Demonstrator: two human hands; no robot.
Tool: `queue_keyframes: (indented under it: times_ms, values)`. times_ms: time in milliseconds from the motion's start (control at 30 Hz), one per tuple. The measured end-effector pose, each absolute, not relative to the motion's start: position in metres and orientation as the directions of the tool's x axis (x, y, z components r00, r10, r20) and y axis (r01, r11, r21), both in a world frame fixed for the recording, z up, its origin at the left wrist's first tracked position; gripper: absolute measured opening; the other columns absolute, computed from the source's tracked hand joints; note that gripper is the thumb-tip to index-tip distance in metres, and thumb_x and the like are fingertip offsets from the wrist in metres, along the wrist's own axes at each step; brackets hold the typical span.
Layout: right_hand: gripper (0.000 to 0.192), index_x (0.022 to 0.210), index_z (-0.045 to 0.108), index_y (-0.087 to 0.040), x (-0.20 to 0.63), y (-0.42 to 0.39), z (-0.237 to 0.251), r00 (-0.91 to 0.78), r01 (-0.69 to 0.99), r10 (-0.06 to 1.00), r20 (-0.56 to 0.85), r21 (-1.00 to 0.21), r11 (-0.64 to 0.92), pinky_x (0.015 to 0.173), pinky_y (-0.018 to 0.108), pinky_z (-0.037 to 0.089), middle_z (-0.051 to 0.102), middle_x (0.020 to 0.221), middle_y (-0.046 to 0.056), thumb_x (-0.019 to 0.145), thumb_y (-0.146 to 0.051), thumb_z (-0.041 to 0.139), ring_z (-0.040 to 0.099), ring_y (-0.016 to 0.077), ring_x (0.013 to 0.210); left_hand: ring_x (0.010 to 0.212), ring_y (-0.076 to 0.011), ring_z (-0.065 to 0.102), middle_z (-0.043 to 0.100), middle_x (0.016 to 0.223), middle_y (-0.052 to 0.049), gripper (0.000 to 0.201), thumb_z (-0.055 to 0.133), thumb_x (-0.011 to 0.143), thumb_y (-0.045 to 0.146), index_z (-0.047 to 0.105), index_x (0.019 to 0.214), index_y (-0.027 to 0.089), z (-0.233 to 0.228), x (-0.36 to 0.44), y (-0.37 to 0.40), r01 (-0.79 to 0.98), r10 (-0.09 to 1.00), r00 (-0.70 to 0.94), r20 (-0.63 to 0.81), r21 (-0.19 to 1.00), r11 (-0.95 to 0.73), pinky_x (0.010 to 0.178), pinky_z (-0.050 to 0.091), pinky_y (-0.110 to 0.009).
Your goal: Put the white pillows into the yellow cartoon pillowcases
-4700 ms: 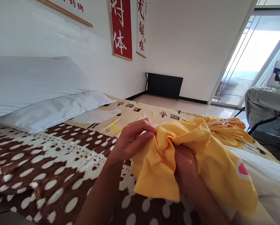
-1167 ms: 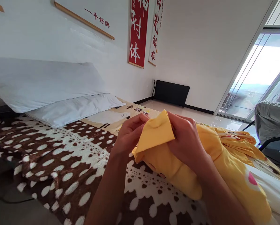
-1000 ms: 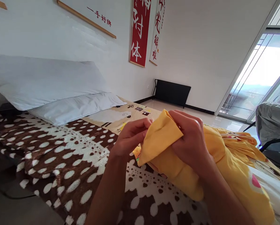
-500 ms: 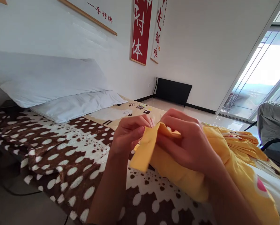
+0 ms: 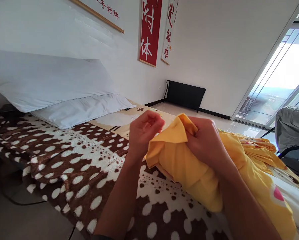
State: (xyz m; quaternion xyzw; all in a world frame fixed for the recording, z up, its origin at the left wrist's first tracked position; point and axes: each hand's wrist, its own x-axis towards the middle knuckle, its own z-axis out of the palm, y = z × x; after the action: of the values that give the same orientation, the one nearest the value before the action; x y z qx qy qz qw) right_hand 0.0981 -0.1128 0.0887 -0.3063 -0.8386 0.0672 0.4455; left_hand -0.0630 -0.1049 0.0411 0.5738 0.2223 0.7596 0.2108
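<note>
- Right hand clenched on a raised fold of soft yellow cloth.
- Left hand curled beside cloth's left edge; can't tell if gripping.
- Cloth hangs left of and below right fist, over brown-and-white spotted plush blanket; right hand nearer its bulk.

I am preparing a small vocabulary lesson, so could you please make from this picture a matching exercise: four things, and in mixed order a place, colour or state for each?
Column 1
1. yellow cloth
2. dotted blanket
3. two pillows
4. red scroll

Column 2
A. hanging on the wall
B. gripped by the right hand
C. brown and white
D. stacked, one upon the other

Pairs: 1-B; 2-C; 3-D; 4-A
</note>
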Motion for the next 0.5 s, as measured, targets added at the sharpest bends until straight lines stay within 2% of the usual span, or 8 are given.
queue_keyframes:
  times_ms: [67,133,233,333,500]
  values:
    - [0.038,0.055,0.023,-0.020,0.099,-0.106,0.088,-0.326,0.465,0.548,0.770,-0.374,0.802,0.048,0.023,0.019,0.022,0.052,-0.006,0.080,-0.026,0.051,0.020,0.0074,0.053,0.062,-0.0124,0.048,0.052,0.063,-0.001,0.033,0.055,0.086,0.045,0.060,0.068,0.018,0.041,-0.066,-0.109,-0.033,0.515,-0.293,0.806,0.530,-0.847,0.060,0.037,-0.025]
    - [0.038,0.055,0.021,-0.020,0.101,-0.103,0.088,-0.253,0.485,0.531,0.809,-0.369,0.793,0.048,0.023,0.018,0.021,0.053,-0.006,0.079,-0.025,0.050,0.019,0.0076,0.053,0.071,-0.0144,0.052,0.057,0.076,-0.003,0.028,0.060,0.082,0.046,0.064,0.084,0.018,0.041,-0.065,-0.117,0.048,0.472,-0.224,0.852,0.494,-0.868,0.064,0.039,-0.026]
    - [0.037,0.055,0.022,-0.020,0.103,-0.105,0.088,-0.217,0.514,0.524,0.824,-0.360,0.779,0.048,0.023,0.018,0.022,0.052,-0.006,0.080,-0.023,0.049,0.018,0.0076,0.052,0.087,-0.0166,0.055,0.060,0.097,-0.005,0.038,0.073,0.072,0.027,0.059,0.106,0.020,0.042,-0.056,-0.129,0.281,0.463,-0.143,0.875,0.484,-0.829,0.073,0.041,-0.027]
    - [0.036,0.055,0.029,-0.019,0.101,-0.114,0.088,-0.275,0.540,0.504,0.819,-0.303,0.786,0.049,0.023,0.021,0.028,0.050,-0.006,0.082,-0.026,0.051,0.022,0.0074,0.051,0.085,-0.0151,0.056,0.060,0.094,-0.002,0.031,0.068,0.075,0.018,0.056,0.103,0.021,0.043,-0.046,-0.135,0.342,0.490,-0.206,0.847,0.532,-0.775,0.075,0.043,-0.025]
    - [0.035,0.054,0.037,-0.018,0.099,-0.125,0.088,-0.347,0.555,0.439,0.829,-0.196,0.808,0.053,0.023,0.025,0.034,0.050,-0.006,0.083,-0.023,0.056,0.026,0.0072,0.050,0.060,-0.0099,0.048,0.056,0.070,0.002,0.015,0.070,0.075,0.027,0.060,0.081,0.018,0.046,-0.049,-0.134,0.224,0.633,-0.187,0.751,0.660,-0.717,0.052,0.034,-0.021]
